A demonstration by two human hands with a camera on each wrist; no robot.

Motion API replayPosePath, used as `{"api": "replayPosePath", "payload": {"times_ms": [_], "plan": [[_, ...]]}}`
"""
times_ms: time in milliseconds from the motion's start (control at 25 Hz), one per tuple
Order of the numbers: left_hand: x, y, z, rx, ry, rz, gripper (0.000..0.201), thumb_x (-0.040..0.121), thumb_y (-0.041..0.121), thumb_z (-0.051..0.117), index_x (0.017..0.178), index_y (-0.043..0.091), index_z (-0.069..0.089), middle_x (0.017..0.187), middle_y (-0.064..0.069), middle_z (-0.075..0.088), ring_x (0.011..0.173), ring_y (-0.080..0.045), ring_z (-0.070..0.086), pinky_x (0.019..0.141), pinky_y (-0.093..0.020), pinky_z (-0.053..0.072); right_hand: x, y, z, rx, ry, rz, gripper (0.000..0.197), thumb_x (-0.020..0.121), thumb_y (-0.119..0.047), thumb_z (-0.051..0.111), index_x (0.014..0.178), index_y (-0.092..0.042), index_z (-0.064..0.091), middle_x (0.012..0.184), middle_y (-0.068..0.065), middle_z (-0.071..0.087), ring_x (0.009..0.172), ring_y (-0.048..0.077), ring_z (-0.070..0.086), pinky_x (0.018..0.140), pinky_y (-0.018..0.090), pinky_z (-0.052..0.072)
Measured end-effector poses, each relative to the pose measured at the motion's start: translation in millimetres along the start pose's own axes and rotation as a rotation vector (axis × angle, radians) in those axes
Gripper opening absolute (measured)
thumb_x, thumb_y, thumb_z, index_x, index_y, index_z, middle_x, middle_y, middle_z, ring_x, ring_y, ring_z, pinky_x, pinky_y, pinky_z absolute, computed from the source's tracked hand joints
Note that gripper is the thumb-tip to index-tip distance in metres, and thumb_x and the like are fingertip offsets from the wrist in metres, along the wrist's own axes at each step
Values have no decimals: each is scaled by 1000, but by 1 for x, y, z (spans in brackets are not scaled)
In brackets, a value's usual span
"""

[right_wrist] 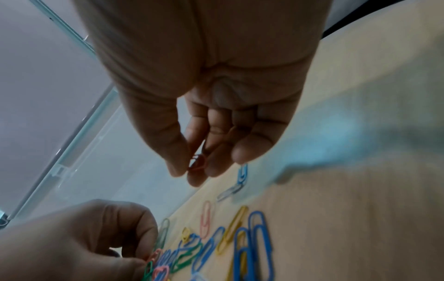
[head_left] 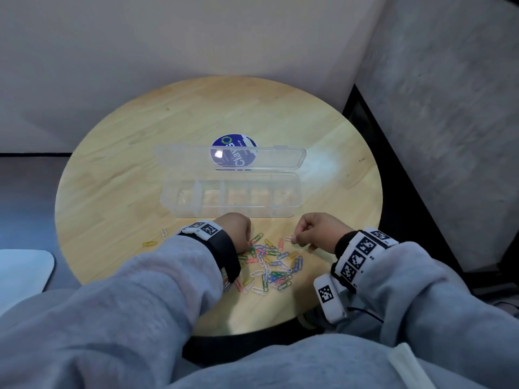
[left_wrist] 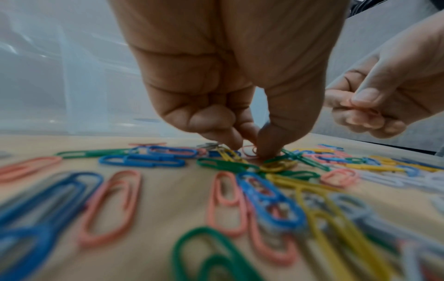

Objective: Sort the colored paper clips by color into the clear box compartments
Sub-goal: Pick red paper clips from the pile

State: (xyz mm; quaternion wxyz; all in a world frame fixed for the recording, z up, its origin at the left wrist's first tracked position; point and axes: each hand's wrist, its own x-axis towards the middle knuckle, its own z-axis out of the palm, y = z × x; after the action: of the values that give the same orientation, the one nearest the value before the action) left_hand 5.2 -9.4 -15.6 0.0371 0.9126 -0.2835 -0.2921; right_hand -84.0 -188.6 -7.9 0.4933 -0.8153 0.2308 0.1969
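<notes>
Pinching down into the far edge of the paper clip pile (head_left: 266,265), my left hand (head_left: 236,231) has thumb and forefinger closed together on a pink clip (left_wrist: 250,151) that lies on the round wooden table (head_left: 118,175). The wrist view shows the fingertips meeting right on its loop, with a yellow and a green clip crossing just beside it, so I judge that a neighbour may snag when it lifts. My right hand (head_left: 317,231) is off the pile, a little to its right, with thumb and fingers clamped on another pink clip (right_wrist: 197,163); it is dark and small in that wrist view, so the colour there is my best reading.

What the coming move turns on is the clear box (head_left: 230,197). It lies straight ahead of both hands, just beyond the pile, its long axis running left to right across the table and its lid (head_left: 230,158) swung open on the far side. All the compartments look empty from the head camera. The two hands sit about equally near its front wall, the left facing the middle cells and the right facing the right-end cells, so both pink clips must go to one agreed cell.

Two stray clips (head_left: 157,238) lie apart at the left.
</notes>
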Motion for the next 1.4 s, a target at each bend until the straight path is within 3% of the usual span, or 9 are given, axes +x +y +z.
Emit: {"api": "replayPosePath", "payload": {"times_ms": [120, 200, 440, 640, 840, 960, 1120, 1320, 1400], "plan": [[-1, -3, 1, -20, 17, 19, 21, 76, 16, 65, 64, 24, 49, 83, 2, 58, 78, -19, 53, 65, -24, 39, 0, 6, 6, 102, 11, 11, 27, 80, 8, 63, 66, -11, 51, 60, 10, 54, 39, 9, 47, 43, 21, 39], [-3, -5, 1, -40, 20, 36, 23, 76, 15, 64, 63, 25, 47, 83, 2, 58, 78, -18, 53, 66, -24, 40, 3, 4, 9, 89, 26, 15, 27, 83, 10, 56, 69, -13, 52, 60, 10, 52, 44, 14, 46, 44, 22, 38], [-15, -16, -10, -299, 58, 6, 15, 78, 8, 57, 85, 22, 60, 67, 10, 50, 69, -15, 51, 64, -23, 43, 8, -5, 15, 133, -76, 137, 25, 88, 5, 37, 73, -12, 48, 58, 8, 47, 43, 16, 44, 41, 21, 35], [-28, -21, -20, -882, -56, -155, 32, 87, -5, 38, 65, 12, 54, 59, -5, 44, 47, -14, 44, 50, -21, 36, 3, -14, 29, -510, 38, -49, 13, 80, -13, 59, 76, -25, 55, 67, -10, 51, 65, 16, 50, 50, 21, 34], [-35, -23, -31, -1331, -190, -234, 33, 86, 2, 26, 63, 9, 48, 53, -3, 42, 37, -12, 41, 44, -16, 33, 11, -25, 29, -801, -41, -184, 12, 85, -19, 58, 96, -17, 61, 108, 6, 62, 92, 25, 57, 73, 26, 41], [-29, -19, -29, -1140, -116, -307, 29, 90, 14, 41, 64, 12, 53, 55, 0, 42, 42, -12, 40, 45, -18, 32, 13, -25, 29, -863, -62, -157, 11, 88, -24, 59, 82, -17, 53, 109, 6, 65, 97, 23, 58, 75, 25, 40], [-25, -18, -22, -249, -10, -73, 9, 83, 20, 61, 75, 19, 58, 67, 7, 51, 69, -15, 51, 59, -21, 38, 11, -22, 26, -783, -38, -92, 28, 85, -18, 57, 62, -22, 42, 83, 3, 58, 76, 19, 52, 65, 25, 41], [-26, -11, -12, -13, -84, -52, 9, 76, 19, 67, 80, 24, 61, 82, 4, 60, 78, -16, 55, 51, -19, 35, 7, -18, 15, 173, -123, 58, 24, 87, 9, 45, 75, -11, 48, 63, 10, 50, 49, 17, 45, 47, 24, 40], [-24, -9, -9, -7, -91, -46, 12, 76, 20, 69, 84, 24, 61, 86, 4, 60, 80, -16, 55, 54, -20, 37, 8, -16, 18, 274, -164, 142, 27, 89, 9, 35, 79, -8, 53, 59, 9, 43, 41, 14, 41, 43, 22, 36]]}}
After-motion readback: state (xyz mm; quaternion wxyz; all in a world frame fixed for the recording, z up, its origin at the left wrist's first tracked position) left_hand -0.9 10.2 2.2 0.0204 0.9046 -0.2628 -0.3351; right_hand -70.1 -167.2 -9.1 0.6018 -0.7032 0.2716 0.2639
